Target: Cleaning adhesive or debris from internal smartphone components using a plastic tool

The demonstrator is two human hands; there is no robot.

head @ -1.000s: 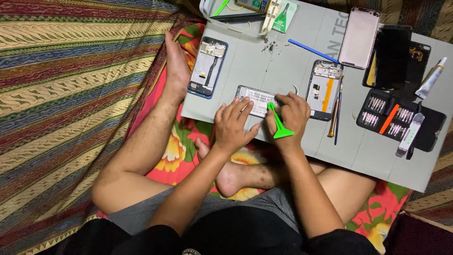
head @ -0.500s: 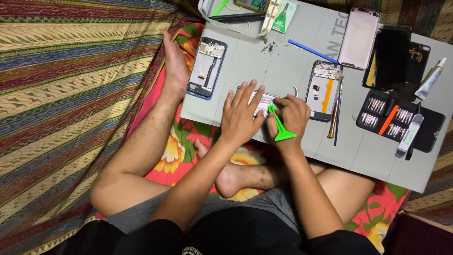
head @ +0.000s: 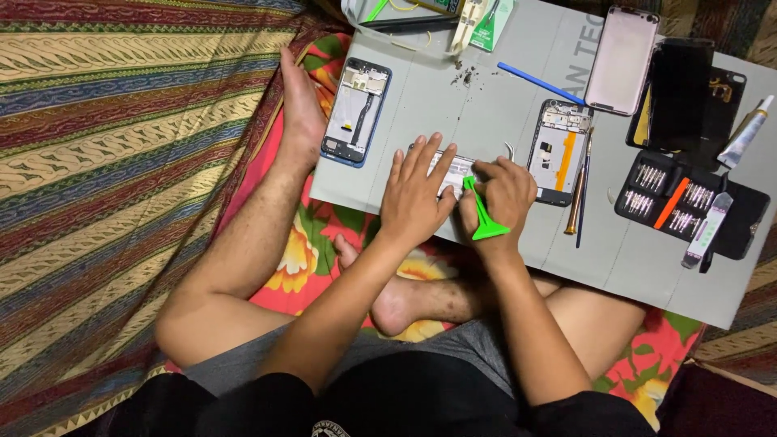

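My left hand (head: 419,194) lies flat with its fingers spread over an opened phone (head: 455,167) on the grey work mat (head: 502,89), holding it down. My right hand (head: 503,198) grips a green plastic pry tool (head: 483,214), whose tip rests at the phone's edge next to my left fingers. Most of the phone is hidden under both hands.
A blue-framed opened phone (head: 356,112) lies to the left, another opened phone (head: 558,150) to the right. A blue spudger (head: 538,82), pink back cover (head: 622,60), dark screen panel (head: 678,93), screwdriver bit case (head: 688,202), glue tube (head: 745,133) and small screws (head: 467,77) are on the mat. My bare legs lie on striped cloth (head: 121,162).
My left hand has opened from a curled grip to flat spread fingers and slid further onto the phone. My right hand with the green tool has stayed almost in place.
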